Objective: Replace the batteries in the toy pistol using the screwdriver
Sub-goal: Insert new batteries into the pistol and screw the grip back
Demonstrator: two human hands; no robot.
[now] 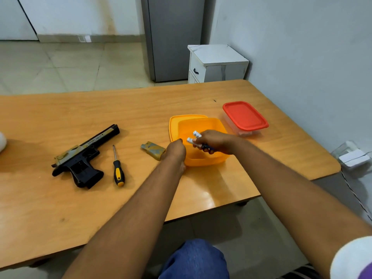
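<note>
The right hand point(216, 141) hovers over the open orange container point(201, 158), its grip closed around batteries point(196, 137) whose silver ends stick out past the fingers; the left hand point(174, 153) rests curled against the container's near left wall, fingers hooked at the rim, so its grip holds the container; the orange lid point(173, 121) lies under the container; the toy pistol point(84, 156) lies on its side at the left of the desk point(60, 208); the screwdriver point(118, 168) lies just right of it, untouched; a camouflage battery cover point(153, 150) lies between screwdriver and container; a red-lidded box point(244, 117) stands further right.
</note>
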